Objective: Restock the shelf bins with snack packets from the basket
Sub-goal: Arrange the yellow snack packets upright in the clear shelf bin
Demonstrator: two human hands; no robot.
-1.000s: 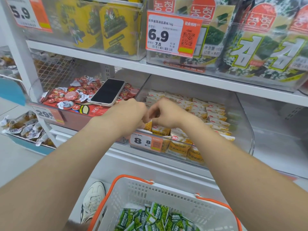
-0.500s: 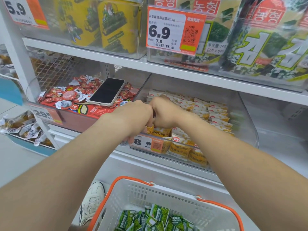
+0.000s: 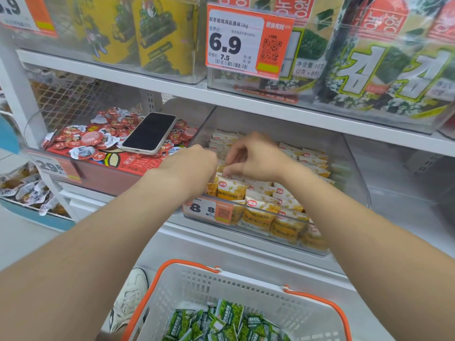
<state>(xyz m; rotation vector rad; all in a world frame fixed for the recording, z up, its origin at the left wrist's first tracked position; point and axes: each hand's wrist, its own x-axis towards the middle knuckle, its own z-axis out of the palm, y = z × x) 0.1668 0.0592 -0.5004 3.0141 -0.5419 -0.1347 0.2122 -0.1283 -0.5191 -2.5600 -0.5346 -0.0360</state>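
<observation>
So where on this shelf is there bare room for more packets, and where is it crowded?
Free: the bare white shelf right of the clear bin. Crowded: the yellow packets in that bin, with the left hand and right hand at its front, and the red cups under the phone.

Bright, even store light from overhead, with only faint shade beneath the shelves. Soft white glare across the clear shelf bins (image 3: 369, 114). Wide-angle bowing of the shelf edge (image 3: 147, 77) toward the corners. Slight blur throughout, softest at the margins.
</observation>
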